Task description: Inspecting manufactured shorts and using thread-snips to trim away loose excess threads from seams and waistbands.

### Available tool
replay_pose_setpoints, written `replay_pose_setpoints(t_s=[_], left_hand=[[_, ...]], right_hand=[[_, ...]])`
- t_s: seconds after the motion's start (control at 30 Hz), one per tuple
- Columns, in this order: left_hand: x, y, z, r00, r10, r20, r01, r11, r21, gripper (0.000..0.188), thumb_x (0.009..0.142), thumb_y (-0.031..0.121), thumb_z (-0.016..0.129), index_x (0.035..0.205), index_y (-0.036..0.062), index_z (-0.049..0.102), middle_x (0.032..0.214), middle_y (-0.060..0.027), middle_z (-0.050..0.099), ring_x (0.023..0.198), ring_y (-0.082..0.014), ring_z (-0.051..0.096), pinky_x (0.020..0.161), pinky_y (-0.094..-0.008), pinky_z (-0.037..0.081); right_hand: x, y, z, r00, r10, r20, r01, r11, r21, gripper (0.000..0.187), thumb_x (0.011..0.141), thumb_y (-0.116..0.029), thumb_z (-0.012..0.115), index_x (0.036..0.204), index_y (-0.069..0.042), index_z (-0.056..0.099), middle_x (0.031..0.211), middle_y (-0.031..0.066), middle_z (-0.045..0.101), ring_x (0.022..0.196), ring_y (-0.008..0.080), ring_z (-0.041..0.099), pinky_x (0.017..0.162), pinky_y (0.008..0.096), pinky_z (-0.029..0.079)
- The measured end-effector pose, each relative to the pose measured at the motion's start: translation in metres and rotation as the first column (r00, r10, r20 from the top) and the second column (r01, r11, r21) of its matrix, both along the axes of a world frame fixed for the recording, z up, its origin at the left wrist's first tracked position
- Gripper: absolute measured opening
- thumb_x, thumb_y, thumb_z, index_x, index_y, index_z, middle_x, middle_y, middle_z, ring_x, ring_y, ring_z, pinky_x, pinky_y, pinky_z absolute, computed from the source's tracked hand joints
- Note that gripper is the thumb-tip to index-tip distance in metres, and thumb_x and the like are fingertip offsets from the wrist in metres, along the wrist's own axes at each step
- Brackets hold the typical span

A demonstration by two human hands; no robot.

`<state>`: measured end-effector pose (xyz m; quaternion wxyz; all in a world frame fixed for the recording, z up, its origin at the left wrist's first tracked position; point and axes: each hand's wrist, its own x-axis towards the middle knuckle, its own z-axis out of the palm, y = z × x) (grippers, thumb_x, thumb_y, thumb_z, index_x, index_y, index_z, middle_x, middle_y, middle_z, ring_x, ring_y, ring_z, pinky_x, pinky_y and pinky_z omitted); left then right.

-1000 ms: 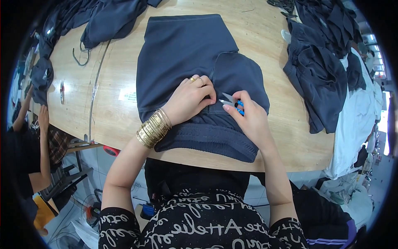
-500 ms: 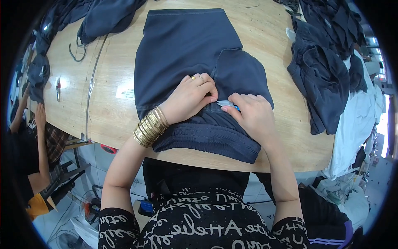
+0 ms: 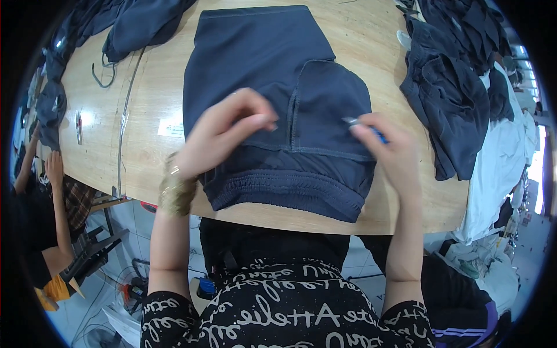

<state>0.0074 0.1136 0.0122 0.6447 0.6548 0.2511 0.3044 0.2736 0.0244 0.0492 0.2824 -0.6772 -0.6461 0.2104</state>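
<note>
Navy shorts (image 3: 249, 75) lie flat on the table, their gathered elastic waistband (image 3: 284, 187) toward me and stitched seams showing. Above their right half, my right hand (image 3: 389, 139) is closed around small thread snips (image 3: 351, 121) with a bit of blue; the metal tips point left. My left hand (image 3: 223, 127), bracelets at the wrist, is raised over the left half of the shorts. Its thumb and forefinger come together in a pinch; blur hides whether anything is between them.
The wooden table (image 3: 154, 87) has a seam line at left. A second pair of snips (image 3: 79, 127) lies there. Dark garments (image 3: 145, 26) are at far left, more dark garments (image 3: 449, 98) and white cloth (image 3: 490, 151) at right. Another person's hand (image 3: 54, 166) rests at the left edge.
Both hands have lifted off the centre seam and moved apart, left hand leftward, right hand rightward with the snips. The shorts' crotch area now lies flatter and uncovered.
</note>
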Motion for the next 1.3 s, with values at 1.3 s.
replay_pose_setpoints(t_s=[1.3], left_hand=[[0.111,-0.104,0.031,0.916,0.280,-0.286,-0.157,0.909,0.386,0.031,0.076,0.011,0.073,0.104,0.0031,0.061,0.093,-0.0080,0.057,0.066,-0.0124,0.054,0.059,-0.0235,0.044]], right_hand=[[0.002,-0.078,-0.012,0.144,-0.410,-0.901,0.176,0.906,-0.384,0.012,0.080,-0.014,0.070,0.079,-0.006,0.061,0.065,-0.0020,0.055,0.048,0.0003,0.038,0.044,0.0174,0.024]])
